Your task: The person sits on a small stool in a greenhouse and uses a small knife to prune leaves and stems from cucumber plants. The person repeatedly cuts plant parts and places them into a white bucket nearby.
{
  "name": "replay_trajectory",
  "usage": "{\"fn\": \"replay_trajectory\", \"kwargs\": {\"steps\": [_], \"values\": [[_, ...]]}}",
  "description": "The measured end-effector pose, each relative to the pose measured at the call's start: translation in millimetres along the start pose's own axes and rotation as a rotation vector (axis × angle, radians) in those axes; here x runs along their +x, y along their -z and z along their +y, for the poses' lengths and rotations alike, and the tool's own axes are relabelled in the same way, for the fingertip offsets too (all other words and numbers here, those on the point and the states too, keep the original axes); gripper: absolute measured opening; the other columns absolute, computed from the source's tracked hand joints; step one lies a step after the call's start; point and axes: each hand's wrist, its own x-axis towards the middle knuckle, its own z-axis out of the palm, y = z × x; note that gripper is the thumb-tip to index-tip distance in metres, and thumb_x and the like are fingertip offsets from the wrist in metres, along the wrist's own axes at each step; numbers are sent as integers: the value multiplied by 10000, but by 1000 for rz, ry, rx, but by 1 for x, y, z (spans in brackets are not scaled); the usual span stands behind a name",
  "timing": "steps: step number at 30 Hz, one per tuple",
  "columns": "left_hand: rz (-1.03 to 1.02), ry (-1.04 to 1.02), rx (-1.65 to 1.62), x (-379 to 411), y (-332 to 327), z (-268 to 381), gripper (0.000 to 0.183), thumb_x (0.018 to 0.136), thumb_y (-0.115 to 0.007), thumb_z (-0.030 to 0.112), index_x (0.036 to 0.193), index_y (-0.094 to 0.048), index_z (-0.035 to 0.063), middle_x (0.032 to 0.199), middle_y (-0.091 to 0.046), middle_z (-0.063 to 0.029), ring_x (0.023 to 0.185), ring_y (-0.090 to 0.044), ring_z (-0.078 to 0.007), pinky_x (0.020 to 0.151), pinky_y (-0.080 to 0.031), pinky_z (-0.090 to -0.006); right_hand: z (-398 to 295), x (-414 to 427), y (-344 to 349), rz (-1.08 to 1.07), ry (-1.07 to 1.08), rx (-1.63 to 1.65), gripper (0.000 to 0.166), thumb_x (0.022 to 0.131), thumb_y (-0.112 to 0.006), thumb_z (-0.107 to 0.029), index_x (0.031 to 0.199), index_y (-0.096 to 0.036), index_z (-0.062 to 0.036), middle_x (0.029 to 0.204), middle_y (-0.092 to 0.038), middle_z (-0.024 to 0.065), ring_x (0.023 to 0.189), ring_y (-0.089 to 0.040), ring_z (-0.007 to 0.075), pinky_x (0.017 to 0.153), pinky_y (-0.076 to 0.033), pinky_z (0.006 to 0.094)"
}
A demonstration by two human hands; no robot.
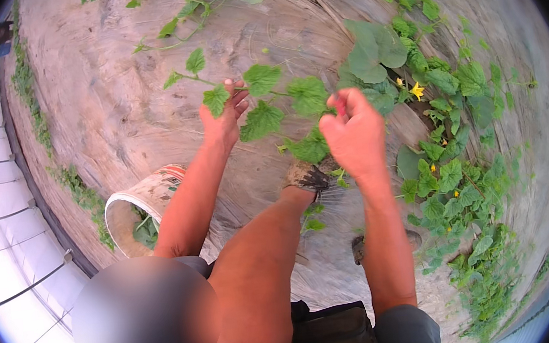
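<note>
A leafy vine shoot [260, 78] with lobed green leaves stretches across the middle of the view. My left hand [225, 114] is at its far-left part, the stem passing over the fingers, which look partly spread. It cannot be told whether they pinch the stem. At the shoot's right end, my right hand [354, 128] is closed around a small red-handled tool [340, 106], its kind hidden by the fingers and blur. Large leaves [376, 53] of a thicker plant with a yellow flower [416, 91] lie just beyond and right of my right hand.
A white bucket [129, 194] with leaves inside lies tilted left of my left forearm. Sheeting [147, 104] covers the ground. Dense vines [462, 187] run down the right side, with more at the top. My shoe [307, 175] is below the shoot. A greenhouse wall [3, 220] curves along the left.
</note>
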Motion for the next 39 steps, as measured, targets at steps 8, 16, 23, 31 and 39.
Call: {"fn": "replay_trajectory", "kwargs": {"steps": [8, 16, 23, 31, 39], "values": [[53, 244, -16, 66, 53, -68, 341, 935, -703, 330, 1125, -613, 61, 1004, -680, -85, 924, -709, -229, 624, -538, -268, 71, -39, 12, 182, -21, -337, 87, 843, -619, -79, 855, -585, 0, 843, -599, 161, 734, -604, 352, 660, -479, 432], [1, 232, 76, 77, 58, -62, 305, 948, -684, 347, 1101, -608, 94, 996, -664, -64, 939, -720, -217, 589, -485, -246, 90, -34, 63, 474, 35, -421, 146, 894, -614, -114, 936, -632, 24, 973, -625, 165, 772, -624, 311, 694, -489, 421], [-91, 137, 43, 99, 42, -37, 293, 963, -669, 295, 1103, -601, 46, 1033, -666, -85, 941, -712, -249, 646, -543, -284, 118, -19, 27, 185, -460, 290, 250, 911, -493, -98, 1043, -704, -68, 668, -467, -65, 567, -387, 41, 506, -307, 250], [-39, 251, 103, 114, 64, -43, 288, 960, -669, 340, 1147, -602, 131, 980, -675, 8, 1008, -699, -190, 684, -505, -289, 117, -15, -3, 195, -258, 44, 247, 876, -504, -102, 1025, -690, -40, 1151, -648, 167, 1071, -624, 348, 971, -475, 395], [-87, 260, 291, 50, 64, -32, 412, 968, -658, 327, 1261, -570, 51, 1163, -676, -64, 989, -669, -159, 778, -529, -258, 105, -39, 30, 278, -153, -60, 363, 863, -482, -19, 1176, -654, -84, 1297, -590, 162, 1123, -617, 282, 984, -471, 374]]}}
